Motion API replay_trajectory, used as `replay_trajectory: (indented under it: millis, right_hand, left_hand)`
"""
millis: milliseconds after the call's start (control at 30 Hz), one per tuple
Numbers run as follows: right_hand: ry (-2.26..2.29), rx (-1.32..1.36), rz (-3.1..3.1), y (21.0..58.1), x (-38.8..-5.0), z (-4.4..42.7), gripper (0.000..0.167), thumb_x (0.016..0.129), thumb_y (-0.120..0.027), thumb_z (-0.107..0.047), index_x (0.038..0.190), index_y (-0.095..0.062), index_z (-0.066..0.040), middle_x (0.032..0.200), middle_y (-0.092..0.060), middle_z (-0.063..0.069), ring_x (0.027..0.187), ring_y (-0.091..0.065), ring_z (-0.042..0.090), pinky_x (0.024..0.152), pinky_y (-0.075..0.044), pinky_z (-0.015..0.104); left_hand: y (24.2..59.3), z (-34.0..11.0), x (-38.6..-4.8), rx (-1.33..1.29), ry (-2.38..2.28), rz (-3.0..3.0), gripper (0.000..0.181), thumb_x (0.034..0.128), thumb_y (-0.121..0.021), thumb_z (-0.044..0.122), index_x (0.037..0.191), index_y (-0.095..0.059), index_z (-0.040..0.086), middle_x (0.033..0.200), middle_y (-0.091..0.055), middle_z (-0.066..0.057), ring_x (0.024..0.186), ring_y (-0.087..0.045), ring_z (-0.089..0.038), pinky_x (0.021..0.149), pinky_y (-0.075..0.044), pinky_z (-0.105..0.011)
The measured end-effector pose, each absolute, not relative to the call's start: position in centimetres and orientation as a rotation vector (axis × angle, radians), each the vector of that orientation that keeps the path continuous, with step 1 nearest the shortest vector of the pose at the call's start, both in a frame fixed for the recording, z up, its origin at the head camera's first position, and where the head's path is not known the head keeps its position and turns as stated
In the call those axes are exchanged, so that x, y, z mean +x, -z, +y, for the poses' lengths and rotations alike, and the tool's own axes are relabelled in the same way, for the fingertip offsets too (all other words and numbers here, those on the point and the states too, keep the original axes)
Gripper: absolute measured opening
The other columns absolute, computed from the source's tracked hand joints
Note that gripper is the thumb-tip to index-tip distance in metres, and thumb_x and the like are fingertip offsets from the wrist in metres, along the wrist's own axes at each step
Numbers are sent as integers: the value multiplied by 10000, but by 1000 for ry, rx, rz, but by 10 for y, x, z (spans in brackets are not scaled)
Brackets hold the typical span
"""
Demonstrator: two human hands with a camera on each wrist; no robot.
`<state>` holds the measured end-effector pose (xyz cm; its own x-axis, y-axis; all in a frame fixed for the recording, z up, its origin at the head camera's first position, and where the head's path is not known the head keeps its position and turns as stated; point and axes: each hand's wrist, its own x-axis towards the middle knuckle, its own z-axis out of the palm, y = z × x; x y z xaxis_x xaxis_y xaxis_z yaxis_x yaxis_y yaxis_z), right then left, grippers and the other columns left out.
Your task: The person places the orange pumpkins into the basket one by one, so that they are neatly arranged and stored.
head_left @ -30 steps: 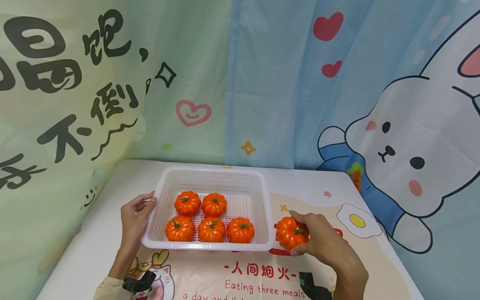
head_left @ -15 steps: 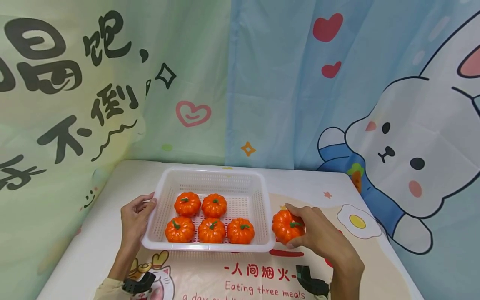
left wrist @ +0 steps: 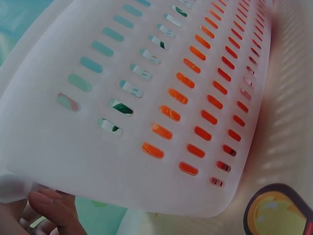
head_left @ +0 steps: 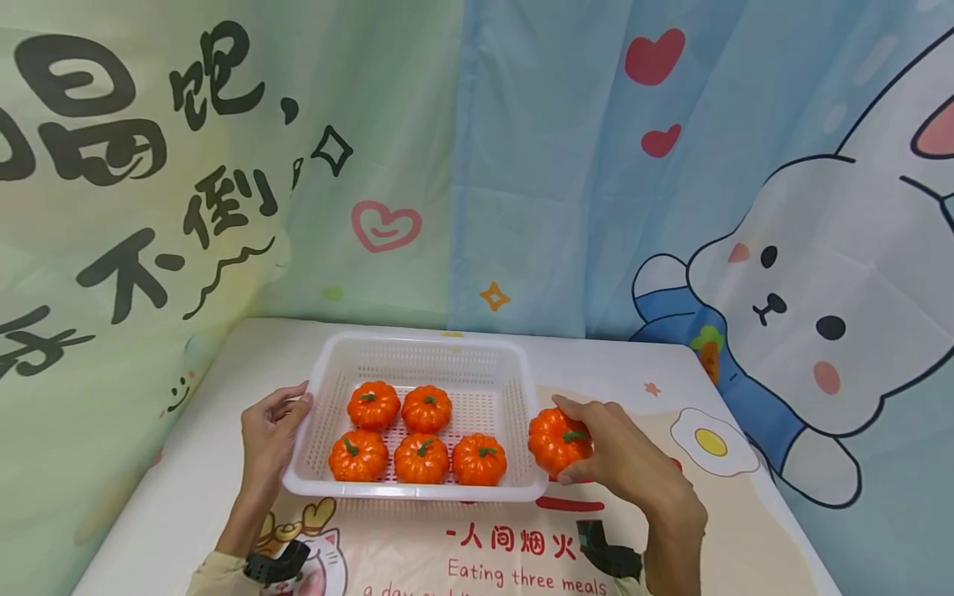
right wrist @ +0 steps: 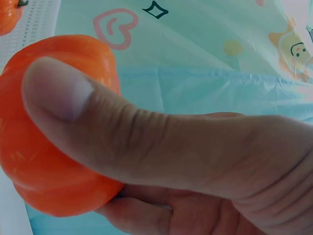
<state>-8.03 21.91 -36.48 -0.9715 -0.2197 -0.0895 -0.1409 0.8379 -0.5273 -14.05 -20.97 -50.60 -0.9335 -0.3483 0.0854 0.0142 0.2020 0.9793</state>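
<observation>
My right hand (head_left: 633, 459) grips a small orange pumpkin (head_left: 557, 441) with a green stem, at the right rim of the white plastic basket (head_left: 373, 492). In the right wrist view the thumb (right wrist: 98, 117) lies across the pumpkin (right wrist: 63, 186), with the other fingers beneath. At the basket's left side, my left hand (head_left: 270, 430) holds the rim; the left wrist view shows its thumb and curled fingers (left wrist: 56, 210) at the edge of the perforated wall (left wrist: 98, 161). Inside the basket sit several like pumpkins (head_left: 421, 458), two behind and three in front.
The basket stands on a white table with a printed cloth (head_left: 514, 571) showing red writing and a fried egg (head_left: 711, 443). A printed curtain (head_left: 522, 207) hangs behind the table. Each wrist wears a black strap (head_left: 277, 564).
My right hand has moved left and slightly up with the pumpkin, from beside the basket to its right rim. The left hand and the basket have stayed in place.
</observation>
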Motion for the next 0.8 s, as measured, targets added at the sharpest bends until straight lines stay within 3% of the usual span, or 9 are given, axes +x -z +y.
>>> replay_trajectory:
  millis: [300,800]
  right_hand:
    - [791,-313,2887,364,-87,206,927,765,-995,-114,1584,-566,-62,1404,-708,127,1262,-587,334,976,-663,494]
    - [769,-405,2871,369,-106,194,888,791,-978,-122,1575,-570,-40,1383,-705,138,1241,-584,311,975,-661,466]
  left_hand:
    - [504,-210,-140,334,1790,-2195,355,1083,-697,195,1380,-729,3,1252,-768,-281,803,-702,43,724,-610,-136]
    - [504,-209,-141,319,1790,-2180,336,1076,-706,179,1351,-742,-11,1164,-797,-253,781,-695,29,713,-609,-136]
